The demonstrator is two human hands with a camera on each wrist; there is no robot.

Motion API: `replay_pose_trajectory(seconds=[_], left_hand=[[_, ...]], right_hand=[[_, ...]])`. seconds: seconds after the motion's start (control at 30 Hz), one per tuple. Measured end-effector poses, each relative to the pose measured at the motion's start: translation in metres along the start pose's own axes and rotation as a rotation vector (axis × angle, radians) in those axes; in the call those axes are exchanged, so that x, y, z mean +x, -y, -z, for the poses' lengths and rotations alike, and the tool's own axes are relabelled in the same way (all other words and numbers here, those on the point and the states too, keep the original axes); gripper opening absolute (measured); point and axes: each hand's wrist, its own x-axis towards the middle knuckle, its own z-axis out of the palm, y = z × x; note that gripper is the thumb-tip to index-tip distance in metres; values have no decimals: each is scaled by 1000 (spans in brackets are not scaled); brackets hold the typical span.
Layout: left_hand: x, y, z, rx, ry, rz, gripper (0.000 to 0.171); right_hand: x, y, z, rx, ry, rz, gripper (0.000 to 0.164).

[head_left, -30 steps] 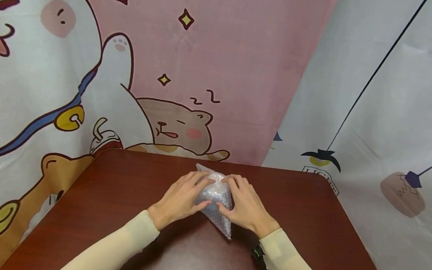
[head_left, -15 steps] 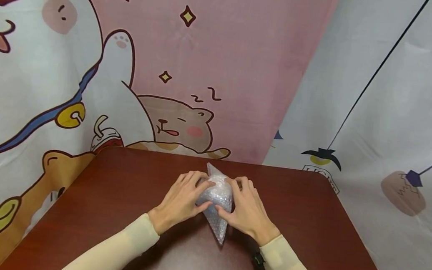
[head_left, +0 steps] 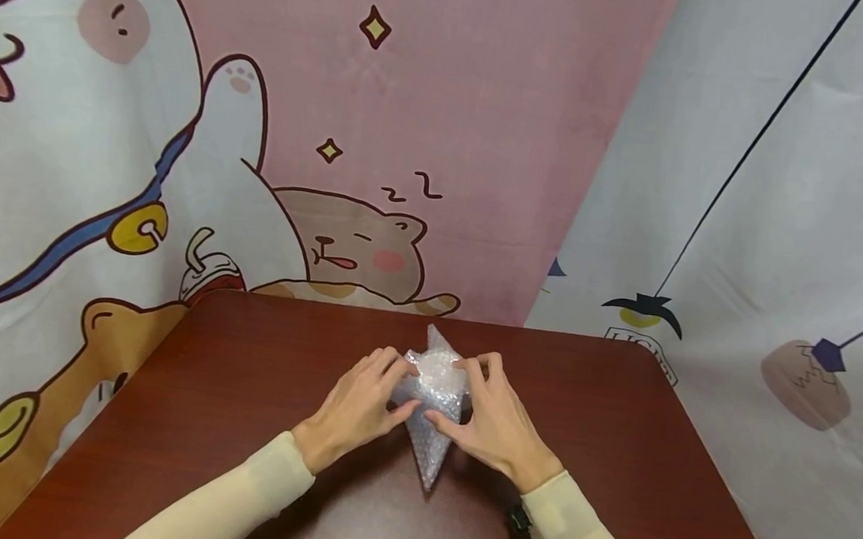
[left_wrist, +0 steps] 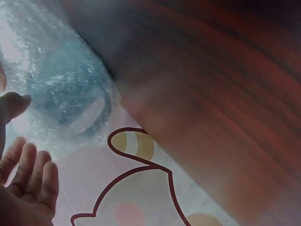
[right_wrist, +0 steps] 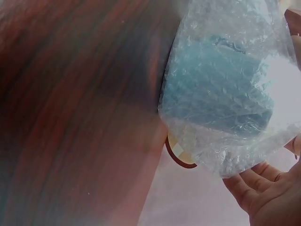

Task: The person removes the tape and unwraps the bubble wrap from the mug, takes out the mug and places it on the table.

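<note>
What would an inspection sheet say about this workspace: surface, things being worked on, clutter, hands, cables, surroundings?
Surface: reddish-brown, wood-grained table, shiny toward the person.
Job's things: one bubble-wrapped bundle; something blue shows through, too blurred to identify.
Clutter: nothing seen.
Hands: left hand and right hand hold the bundle between them; a small dark item sits at the right cuff.
Cables: nothing seen; the dark lines at the picture's right appear printed.
Surroundings: cartoon-printed backdrop, pink and whitish, behind the table.

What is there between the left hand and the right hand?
In the head view, a bubble-wrap package is between the left hand and the right hand.
</note>
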Motion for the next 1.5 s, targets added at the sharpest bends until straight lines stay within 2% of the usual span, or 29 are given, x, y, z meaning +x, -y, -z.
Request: replay_pose_trajectory(seconds=[0.23, 0.43, 0.57, 0.87, 1.07, 1.3, 1.5], left_hand=[[-2, -6, 2, -232, 16, 143, 37], [-1, -9, 2, -331, 10, 194, 26], [0, -11, 3, -320, 12, 192, 24], [3, -15, 3, -213, 34, 157, 23], [2, -14, 2, -182, 28, 138, 18], [3, -14, 3, -215, 46, 161, 16], [3, -15, 6, -268, 107, 214, 12]], right_hand=[[0, 0, -1, 0, -12, 11, 84], [0, 0, -3, 5, -23, 22, 85], [0, -1, -5, 2, -35, 40, 86], [0, -4, -7, -14, -44, 51, 88], [1, -3, -7, -15, -44, 53, 87], [1, -4, -8, -25, -48, 45, 86], [1, -1, -9, -30, -42, 35, 88]])
